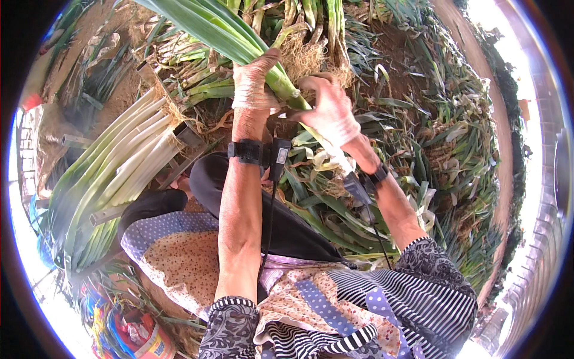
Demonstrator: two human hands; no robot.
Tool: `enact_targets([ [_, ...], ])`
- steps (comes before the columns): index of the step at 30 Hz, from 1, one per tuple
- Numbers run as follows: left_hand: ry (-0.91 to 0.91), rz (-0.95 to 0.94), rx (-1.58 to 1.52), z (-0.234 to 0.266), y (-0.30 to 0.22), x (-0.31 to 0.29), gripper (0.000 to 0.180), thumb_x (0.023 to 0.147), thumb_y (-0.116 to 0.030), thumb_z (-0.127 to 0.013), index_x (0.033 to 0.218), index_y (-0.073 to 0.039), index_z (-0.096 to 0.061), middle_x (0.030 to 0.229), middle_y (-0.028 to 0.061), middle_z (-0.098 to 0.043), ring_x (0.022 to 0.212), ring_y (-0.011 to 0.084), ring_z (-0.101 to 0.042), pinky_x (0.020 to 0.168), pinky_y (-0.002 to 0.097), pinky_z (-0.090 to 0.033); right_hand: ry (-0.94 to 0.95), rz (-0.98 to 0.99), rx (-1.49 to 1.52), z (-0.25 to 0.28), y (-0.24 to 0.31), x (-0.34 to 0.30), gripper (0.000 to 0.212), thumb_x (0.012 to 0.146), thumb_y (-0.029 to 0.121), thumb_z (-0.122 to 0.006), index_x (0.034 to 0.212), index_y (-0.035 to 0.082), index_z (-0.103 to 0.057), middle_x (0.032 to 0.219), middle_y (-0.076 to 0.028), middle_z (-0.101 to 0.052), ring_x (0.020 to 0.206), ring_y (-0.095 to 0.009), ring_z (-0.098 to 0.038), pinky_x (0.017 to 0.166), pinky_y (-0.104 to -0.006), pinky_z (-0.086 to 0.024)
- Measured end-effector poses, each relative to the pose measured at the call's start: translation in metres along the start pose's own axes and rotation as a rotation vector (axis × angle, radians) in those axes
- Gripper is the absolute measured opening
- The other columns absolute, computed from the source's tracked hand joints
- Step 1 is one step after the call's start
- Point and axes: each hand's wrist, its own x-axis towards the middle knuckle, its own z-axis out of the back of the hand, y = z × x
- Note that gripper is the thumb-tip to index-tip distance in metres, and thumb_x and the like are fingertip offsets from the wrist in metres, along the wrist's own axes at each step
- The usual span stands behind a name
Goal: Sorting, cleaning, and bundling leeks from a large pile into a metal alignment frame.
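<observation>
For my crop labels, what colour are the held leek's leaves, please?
The leaves are green, clearest in head view.

Leeks (116,149) lie left, loose leaves (445,173) right, apparently a tub (159,343) at lower left.

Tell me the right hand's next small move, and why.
Perhaps a light pull of the right hand along the leek, away from the left hand: the left grips its green part, the right is farther down, and the leeks at left show bare, pale stalks.

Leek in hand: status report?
Left hand grips leek; right hand at its stalk. Leek slanted, green end upper left. Loose leaves around, nothing visibly blocking hands.
</observation>
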Motion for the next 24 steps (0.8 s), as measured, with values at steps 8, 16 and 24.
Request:
enact_targets([
  [8, 0.018, -0.112, 0.03, 0.007, 0.004, 0.004, 0.035, 0.068, 0.0, -0.073, 0.098, -0.006, -0.056, 0.079, 0.004, -0.059, 0.067, 0.0175, -0.058, 0.059, 0.0317, -0.048, 0.788, 0.184, -0.296, -0.01, -0.012, -0.022, 0.014, 0.069, -0.001, -0.056, 0.079, 0.009, -0.058, 0.075, -0.009, -0.056, 0.08, -0.026, -0.059, 0.061, -0.0371, -0.053],
  [16, 0.04, -0.063, 0.064, -0.023, -0.005, -0.017, 0.056, 0.067, -0.002, -0.074, 0.113, -0.012, -0.044, 0.094, 0.0033, -0.053, 0.084, 0.018, -0.052, 0.073, 0.0357, -0.044, 0.005, 0.15, -0.139, 0.005, -0.005, -0.018, 0.046, 0.062, 0.022, -0.078, 0.101, 0.009, -0.058, 0.102, -0.011, -0.055, 0.1, -0.032, -0.052, 0.08, -0.042, -0.048],
  [24, 0.038, -0.046, 0.04, -0.023, 0.004, -0.023, 0.053, 0.07, -0.001, -0.071, 0.115, -0.01, -0.044, 0.094, 0.0025, -0.052, 0.083, 0.0161, -0.051, 0.075, 0.0322, -0.043, 0.288, 0.481, -0.237, -0.02, -0.035, -0.022, 0.012, 0.069, 0.009, -0.056, 0.08, 0.008, -0.053, 0.08, -0.012, -0.054, 0.077, -0.027, -0.057, 0.058, -0.0383, -0.051],
])
